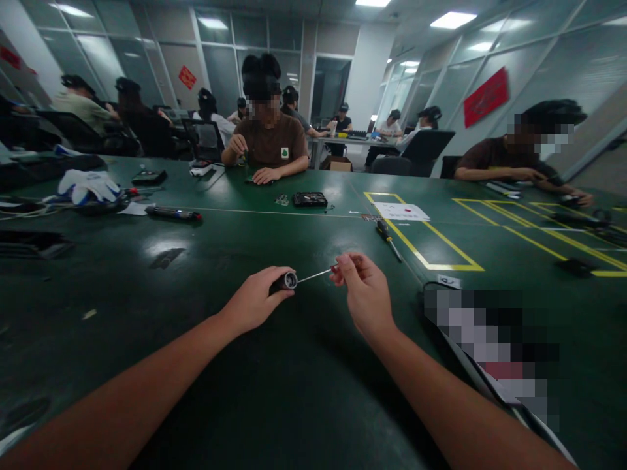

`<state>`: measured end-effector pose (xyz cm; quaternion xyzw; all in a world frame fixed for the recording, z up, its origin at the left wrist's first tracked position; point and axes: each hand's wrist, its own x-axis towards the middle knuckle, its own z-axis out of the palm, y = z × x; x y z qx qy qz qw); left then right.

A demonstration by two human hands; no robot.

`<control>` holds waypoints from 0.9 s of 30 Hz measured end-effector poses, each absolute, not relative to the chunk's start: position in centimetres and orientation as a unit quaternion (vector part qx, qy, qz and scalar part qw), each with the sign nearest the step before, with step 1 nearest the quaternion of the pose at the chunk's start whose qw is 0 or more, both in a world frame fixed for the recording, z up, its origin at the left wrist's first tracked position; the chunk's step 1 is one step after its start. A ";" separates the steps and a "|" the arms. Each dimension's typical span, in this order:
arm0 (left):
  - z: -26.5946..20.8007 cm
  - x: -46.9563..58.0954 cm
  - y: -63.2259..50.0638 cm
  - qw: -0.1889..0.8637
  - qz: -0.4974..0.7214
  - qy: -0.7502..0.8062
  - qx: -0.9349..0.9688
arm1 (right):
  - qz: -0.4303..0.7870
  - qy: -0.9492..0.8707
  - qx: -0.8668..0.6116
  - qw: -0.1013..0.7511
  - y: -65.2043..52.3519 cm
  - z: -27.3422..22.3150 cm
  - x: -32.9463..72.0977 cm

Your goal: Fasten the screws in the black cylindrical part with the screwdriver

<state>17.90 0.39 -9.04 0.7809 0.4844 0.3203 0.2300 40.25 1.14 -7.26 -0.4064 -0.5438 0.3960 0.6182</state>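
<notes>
My left hand (pixel 257 297) is closed around a short dark cylinder (pixel 290 281), its round end with a pale metallic ring facing right. My right hand (pixel 365 290) pinches a thin metal rod (pixel 316 275) near a small reddish piece at the rod's right end. The rod slants down to the left, and its tip is at the cylinder's ringed end. Whether the tip goes inside I cannot tell. Both hands are held over the green table (pixel 245 405). Most of the cylinder is hidden by my left fingers.
Ahead to the right lies a screwdriver (pixel 388 239) beside yellow tape (pixel 455 266) and a paper sheet (pixel 401 211). A black device (pixel 309 199) sits farther off. White gloves (pixel 91 188) and a dark pen-like tool (pixel 174 213) are left. Two co-workers sit across the table.
</notes>
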 end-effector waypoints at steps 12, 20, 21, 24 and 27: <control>-8.8 18.0 0.2 0.224 0.333 0.475 0.783 | 0.350 -0.630 -0.419 0.553 0.4 -7.6 39.9; -8.6 18.0 0.1 0.226 0.330 0.483 0.779 | 0.332 -0.639 -0.405 0.564 -0.2 -7.4 40.0; -8.6 18.0 0.1 0.223 0.332 0.482 0.779 | 0.328 -0.643 -0.405 0.561 -0.2 -7.4 40.0; -8.7 17.9 0.2 0.219 0.332 0.477 0.783 | 0.319 -0.658 -0.416 0.540 -0.2 -7.4 40.1; -8.8 17.9 0.2 0.222 0.330 0.473 0.786 | 0.321 -0.663 -0.422 0.529 -0.2 -7.5 40.2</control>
